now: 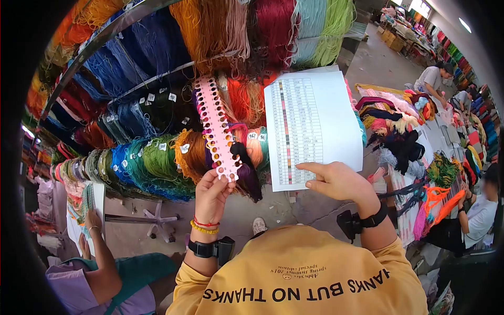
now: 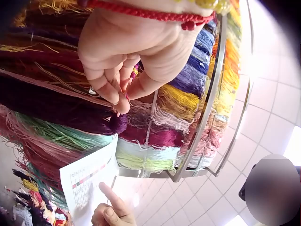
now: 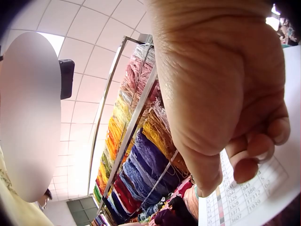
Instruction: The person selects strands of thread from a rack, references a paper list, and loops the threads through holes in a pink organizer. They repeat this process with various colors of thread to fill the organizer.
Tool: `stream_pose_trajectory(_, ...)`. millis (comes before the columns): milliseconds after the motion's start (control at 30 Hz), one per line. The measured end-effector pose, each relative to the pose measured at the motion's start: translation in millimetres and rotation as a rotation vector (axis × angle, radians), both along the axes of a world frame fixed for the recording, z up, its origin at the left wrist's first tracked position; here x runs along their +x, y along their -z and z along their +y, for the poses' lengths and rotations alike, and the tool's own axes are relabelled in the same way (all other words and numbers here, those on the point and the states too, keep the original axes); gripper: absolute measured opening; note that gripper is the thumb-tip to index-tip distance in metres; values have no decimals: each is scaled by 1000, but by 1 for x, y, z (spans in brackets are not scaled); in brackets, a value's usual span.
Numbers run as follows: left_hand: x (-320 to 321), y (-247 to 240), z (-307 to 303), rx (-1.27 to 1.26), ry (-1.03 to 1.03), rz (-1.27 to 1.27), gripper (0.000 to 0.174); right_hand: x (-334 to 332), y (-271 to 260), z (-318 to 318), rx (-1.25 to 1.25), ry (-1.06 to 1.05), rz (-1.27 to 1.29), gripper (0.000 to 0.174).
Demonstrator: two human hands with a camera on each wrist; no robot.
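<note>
In the head view, my left hand (image 1: 211,190) pinches the lower end of a long pink perforated thread card (image 1: 216,123). Holes run down both its edges, with small coloured threads looped along them. Dark purple yarn (image 1: 247,176) hangs beside its lower end. To the right, a printed colour chart (image 1: 336,131) lies over the yarn, with rows of numbers and a strip of colour squares. My right hand (image 1: 341,181) is at its lower part, index finger stretched out along the rows. The right wrist view shows the other fingers (image 3: 244,169) bent over the printed numbers.
Yarn skeins (image 1: 157,157) with white number tags hang in rows on a metal rack (image 1: 121,23) ahead. A person (image 1: 94,273) sits at lower left. On the right, a table (image 1: 436,142) bears piles of coloured yarn, with another person (image 1: 480,210) beside it.
</note>
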State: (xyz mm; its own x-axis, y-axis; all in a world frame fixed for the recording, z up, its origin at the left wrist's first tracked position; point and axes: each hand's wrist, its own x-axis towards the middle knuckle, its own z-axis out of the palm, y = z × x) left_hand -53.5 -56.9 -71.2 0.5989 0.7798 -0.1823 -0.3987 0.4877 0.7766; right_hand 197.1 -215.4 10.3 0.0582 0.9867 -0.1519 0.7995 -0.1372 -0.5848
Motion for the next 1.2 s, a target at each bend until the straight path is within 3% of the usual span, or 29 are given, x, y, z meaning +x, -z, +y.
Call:
stream_pose_trajectory(600,-2,1,3,11,17,2,17,1,-24,25,75,49,-65,49)
stream_pose_trajectory(900,-3,2,7,26,37,2,18,3,-31,55,182,73,-301,54)
stream_pose_trajectory(1200,-5,0,10,56,46,5,19,8,-31,80,159,110,-376,57)
